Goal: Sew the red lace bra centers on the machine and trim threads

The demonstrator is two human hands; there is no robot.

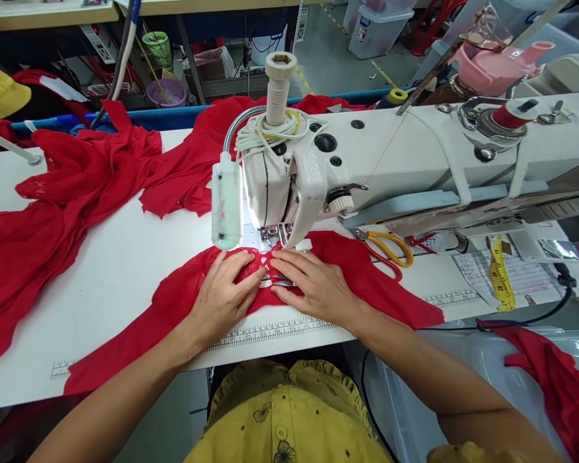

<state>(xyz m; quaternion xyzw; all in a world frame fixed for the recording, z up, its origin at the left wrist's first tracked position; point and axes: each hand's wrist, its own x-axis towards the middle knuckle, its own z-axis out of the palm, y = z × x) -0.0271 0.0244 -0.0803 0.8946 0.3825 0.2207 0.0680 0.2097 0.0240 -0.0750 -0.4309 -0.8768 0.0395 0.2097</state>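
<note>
1. Fingers (296, 260) of left hand (224, 292) and right hand (321, 283) lie outstretched on red lacy cloth (171, 299), near side of white sewing machine (390, 145).
2. Silver metal piece (284, 282): half-hidden, right grip unclear.
3. White ruler-marked surface (110, 289); far, grey floor (328, 64).

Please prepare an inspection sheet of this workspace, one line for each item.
Surface: white table, ruler printed along its near edge.
Job's things: red fabric at the presser foot of the sewing machine.
Clutter: scissors right of the presser foot; yellow measuring tape across a written sheet.
Hands: left hand and right hand lie on the red fabric, fingers extended.
Cables: pale cord coiled around the machine's post; black cable at right.
Surroundings: clear bin with red cloth, right; purple basket beyond the table.
</note>
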